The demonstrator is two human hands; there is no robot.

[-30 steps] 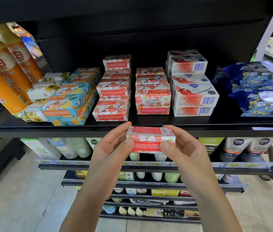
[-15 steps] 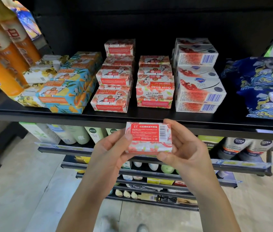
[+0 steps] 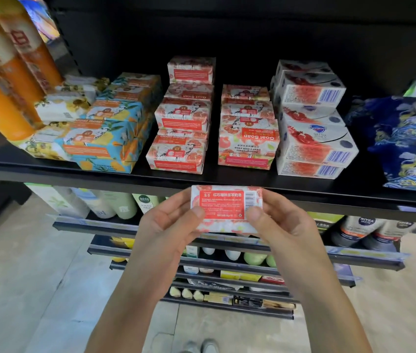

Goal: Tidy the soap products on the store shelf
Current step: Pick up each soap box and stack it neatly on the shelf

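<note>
soap bar in pink-and-red floral paper wrap (image 3: 226,208), seen from the head camera, is held between both hands just in front of the black metal shelf (image 3: 252,183), off the board and below the stacks. the left hand (image 3: 168,225) pinches its left end, thumb on the face and fingers behind. the right hand (image 3: 286,228) mirrors this at the right end; both are lightly curled round the bar.

a second ago the bar lay level with its narrow side to the camera. it has since been tipped up, so the red back label with its barcode now faces the viewer. i judge this a check of its facing before it goes back.

on the shelf stand two stacks of matching pink soap boxes, a left stack (image 3: 180,149) and a right stack (image 3: 249,141) whose front box reads "goat soap" upside down. blue-and-yellow floral boxes (image 3: 107,138) sit to their left, white cardboard boxes with blue barcodes (image 3: 314,138) to their right. the bar likely belongs on a pink stack; that placing is not yet done.
</note>
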